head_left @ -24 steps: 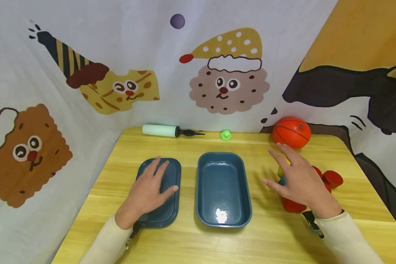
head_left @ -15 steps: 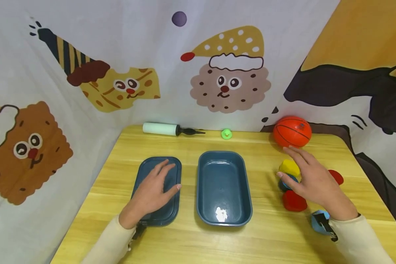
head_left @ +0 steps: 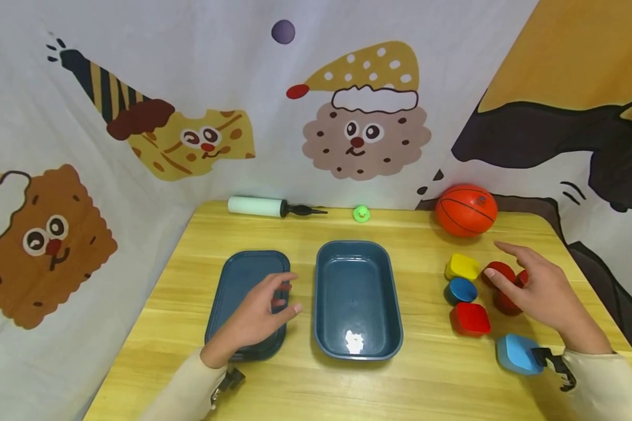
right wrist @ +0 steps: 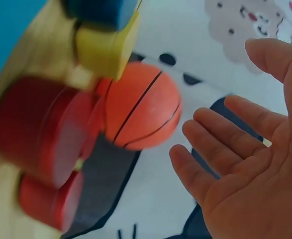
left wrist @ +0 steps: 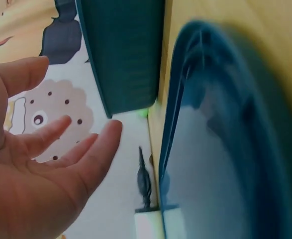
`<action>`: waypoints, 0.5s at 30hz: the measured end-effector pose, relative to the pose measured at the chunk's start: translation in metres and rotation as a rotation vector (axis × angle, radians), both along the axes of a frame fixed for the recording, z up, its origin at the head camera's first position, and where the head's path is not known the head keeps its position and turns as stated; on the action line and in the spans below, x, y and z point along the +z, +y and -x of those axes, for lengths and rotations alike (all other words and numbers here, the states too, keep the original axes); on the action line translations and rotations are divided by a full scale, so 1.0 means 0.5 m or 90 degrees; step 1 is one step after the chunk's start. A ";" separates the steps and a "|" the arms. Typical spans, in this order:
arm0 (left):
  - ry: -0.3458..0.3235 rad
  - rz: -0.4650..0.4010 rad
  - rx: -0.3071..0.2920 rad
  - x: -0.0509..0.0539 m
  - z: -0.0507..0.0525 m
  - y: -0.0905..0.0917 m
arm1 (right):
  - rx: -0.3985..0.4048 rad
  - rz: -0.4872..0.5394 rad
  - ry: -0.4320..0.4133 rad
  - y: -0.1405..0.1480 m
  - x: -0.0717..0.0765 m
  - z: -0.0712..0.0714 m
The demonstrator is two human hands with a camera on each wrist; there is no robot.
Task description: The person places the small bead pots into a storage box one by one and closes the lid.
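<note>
My left hand (head_left: 260, 313) hovers over the right side of a dark blue lid (head_left: 237, 286), its fingers loosely bent and holding nothing. In the left wrist view a gap shows between that hand (left wrist: 51, 154) and the lid (left wrist: 205, 164). Right of it stands a dark blue rectangular box (head_left: 355, 292) with its top uncovered. My right hand (head_left: 548, 292) is above several red blocks (head_left: 500, 272), partly hiding them, with fingers spread and nothing held. Beside them lie a yellow block (head_left: 462, 267), a blue round block (head_left: 460, 290), a red squarish block (head_left: 470, 319) and a light blue block (head_left: 518, 354).
An orange toy basketball (head_left: 466, 210) rests at the table's back right. A small green duck (head_left: 361, 214) and a white hand pump (head_left: 258, 206) with a black nozzle lie along the back edge. A cartoon-printed cloth (head_left: 274, 146) hangs behind the wooden table (head_left: 316, 392).
My right hand has moved right and toward me, uncovering the yellow, blue, red and light blue blocks. The left hand has shifted slightly right and nearer, across the lid.
</note>
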State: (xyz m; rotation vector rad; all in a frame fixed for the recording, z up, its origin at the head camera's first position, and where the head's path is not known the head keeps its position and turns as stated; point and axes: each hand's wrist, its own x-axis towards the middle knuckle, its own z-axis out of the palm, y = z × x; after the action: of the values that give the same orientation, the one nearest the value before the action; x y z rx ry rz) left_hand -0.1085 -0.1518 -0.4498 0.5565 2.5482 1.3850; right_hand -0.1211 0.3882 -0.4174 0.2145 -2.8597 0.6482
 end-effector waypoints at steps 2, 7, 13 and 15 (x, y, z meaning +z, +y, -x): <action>-0.019 -0.037 -0.008 -0.006 0.000 0.007 | -0.015 0.020 -0.021 0.019 -0.007 0.001; -0.057 -0.094 -0.010 -0.022 0.001 0.024 | -0.045 0.039 -0.071 0.063 -0.029 0.008; -0.118 -0.118 -0.002 -0.037 0.003 0.049 | -0.073 0.057 -0.121 0.107 -0.064 0.015; -0.133 -0.131 -0.005 -0.042 0.002 0.056 | -0.079 0.068 -0.123 0.121 -0.076 0.013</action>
State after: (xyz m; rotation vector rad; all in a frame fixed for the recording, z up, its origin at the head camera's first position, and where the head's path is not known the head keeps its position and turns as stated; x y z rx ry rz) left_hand -0.1097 -0.1236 -0.4708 0.4272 2.2555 1.6211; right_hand -0.1278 0.4488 -0.4554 -0.0453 -2.9789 0.8349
